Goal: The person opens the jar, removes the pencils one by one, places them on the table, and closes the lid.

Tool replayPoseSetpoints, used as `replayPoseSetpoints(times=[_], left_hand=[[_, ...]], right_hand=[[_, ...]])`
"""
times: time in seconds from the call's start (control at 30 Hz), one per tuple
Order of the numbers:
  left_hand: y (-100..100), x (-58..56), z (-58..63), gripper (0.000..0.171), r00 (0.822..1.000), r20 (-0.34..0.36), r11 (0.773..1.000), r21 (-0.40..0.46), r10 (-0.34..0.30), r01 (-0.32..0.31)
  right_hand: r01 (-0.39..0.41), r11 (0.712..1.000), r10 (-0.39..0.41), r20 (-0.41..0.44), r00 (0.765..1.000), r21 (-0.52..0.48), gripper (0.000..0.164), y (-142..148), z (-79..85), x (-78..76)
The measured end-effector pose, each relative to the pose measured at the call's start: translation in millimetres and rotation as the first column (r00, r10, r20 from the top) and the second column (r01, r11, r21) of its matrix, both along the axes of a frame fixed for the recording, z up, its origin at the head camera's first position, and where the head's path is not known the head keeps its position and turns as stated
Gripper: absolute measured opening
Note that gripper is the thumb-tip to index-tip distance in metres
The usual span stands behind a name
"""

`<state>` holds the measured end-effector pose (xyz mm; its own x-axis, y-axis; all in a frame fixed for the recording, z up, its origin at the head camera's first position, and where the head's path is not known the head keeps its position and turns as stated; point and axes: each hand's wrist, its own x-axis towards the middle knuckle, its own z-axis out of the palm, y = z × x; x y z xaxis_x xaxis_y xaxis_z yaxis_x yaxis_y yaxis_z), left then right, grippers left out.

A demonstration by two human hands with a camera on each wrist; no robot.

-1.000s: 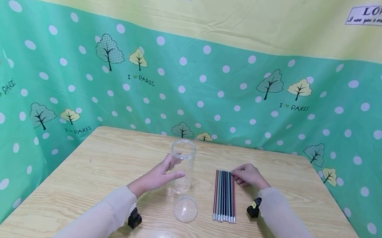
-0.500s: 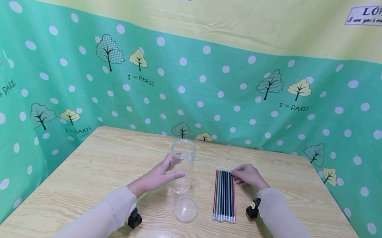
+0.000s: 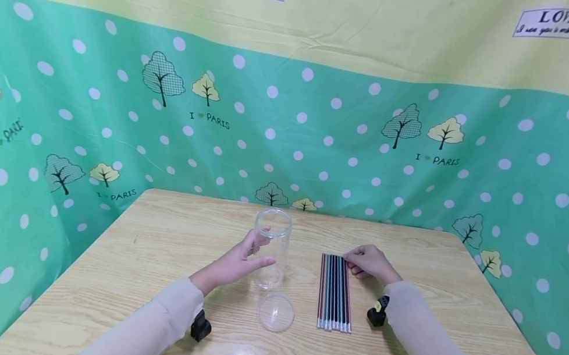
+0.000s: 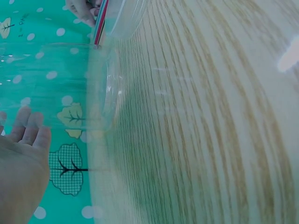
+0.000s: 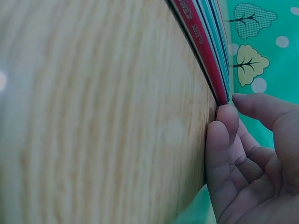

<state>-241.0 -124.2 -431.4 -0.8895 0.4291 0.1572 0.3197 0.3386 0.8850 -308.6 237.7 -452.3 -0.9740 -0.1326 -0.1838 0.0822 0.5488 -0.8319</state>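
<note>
An upright clear jar (image 3: 281, 244), its mouth uncovered, stands mid-table. My left hand (image 3: 234, 261) is round it from the left, thumb in front and fingers behind; in the left wrist view those fingers (image 4: 41, 135) lie against the clear wall (image 4: 42, 84). Flat on the table to the right is a row of pencils (image 3: 334, 294), red, teal and dark, metal ends toward me. At their far end my right hand (image 3: 371, 262) pinches a pencil tip between thumb and forefinger; in the right wrist view a red pencil (image 5: 203, 49) runs up to the fingertips.
A round clear lid (image 3: 276, 312) lies in front of the jar, left of the pencils. The wooden table (image 3: 174, 223) ends at a green dotted curtain (image 3: 245, 155) behind and at both sides. A light reflection shows near the front edge.
</note>
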Motion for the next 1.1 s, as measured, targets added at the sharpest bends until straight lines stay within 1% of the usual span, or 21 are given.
replayPoseSetpoints(times=[0.17,0.27,0.43,0.6,0.7,0.9,1.1], left_hand=[[0,0.7,0.0,0.07,1.0,0.005,1.0,0.009,-0.004,0.004],[1,1.0,-0.2,0.071,1.0,0.002,1.0,0.008,0.0,0.0],[1,0.3,-2.4,0.07,1.0,0.001,1.0,0.013,0.008,-0.008],[1,0.3,-1.8,0.07,1.0,-0.001,1.0,0.01,-0.002,0.002],[0,1.4,0.3,0.07,1.0,-0.004,1.0,0.006,-0.005,0.005],[1,-0.6,-1.0,0.069,1.0,-0.014,1.0,0.015,-0.005,0.005],[-1,0.1,0.2,0.072,1.0,-0.006,1.0,-0.001,-0.012,0.012]], right_hand=[[-0.018,1.0,0.018,0.001,1.0,-0.014,0.026,2,3.7,2.4],[-0.016,1.0,0.016,-0.007,1.0,-0.024,0.026,3,7.4,3.2],[-0.03,1.0,0.03,-0.043,0.999,-0.006,0.029,3,16.4,4.6],[-0.047,0.999,0.047,-0.077,0.996,0.002,0.032,-2,27.8,7.6],[-0.079,0.997,0.079,-0.088,0.993,-0.002,0.032,-7,35.3,10.5],[-0.127,0.992,0.126,-0.101,0.987,-0.003,0.029,-18,47.3,17.2],[-0.193,0.978,0.204,-0.165,0.965,0.082,0.024,-35,55.9,28.2]])
